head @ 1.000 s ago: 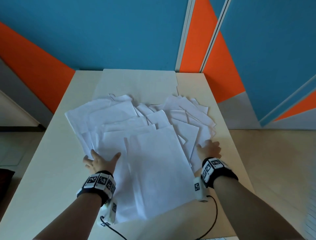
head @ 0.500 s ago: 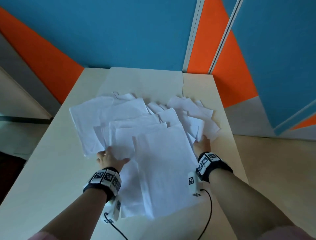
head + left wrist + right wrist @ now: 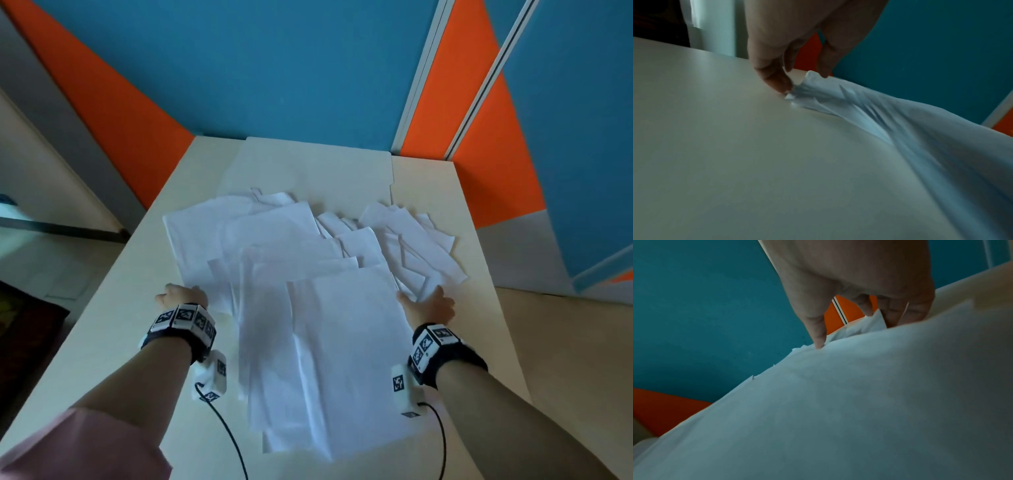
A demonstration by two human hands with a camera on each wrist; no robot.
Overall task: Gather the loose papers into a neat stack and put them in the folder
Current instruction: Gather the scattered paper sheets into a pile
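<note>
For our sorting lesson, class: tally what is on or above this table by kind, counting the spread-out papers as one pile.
pile of loose papers: 1 (sheets overlap too much to count singly)
folder: 1
hands: 2, left hand and right hand
marker wristbands: 2
Total: 6

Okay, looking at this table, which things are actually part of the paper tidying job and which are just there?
Part of the job:
loose papers
folder, lying flat under the papers' far edge
left hand, at the pile's left edge
right hand, at its right edge

Just there:
table
wrist camera cables
</note>
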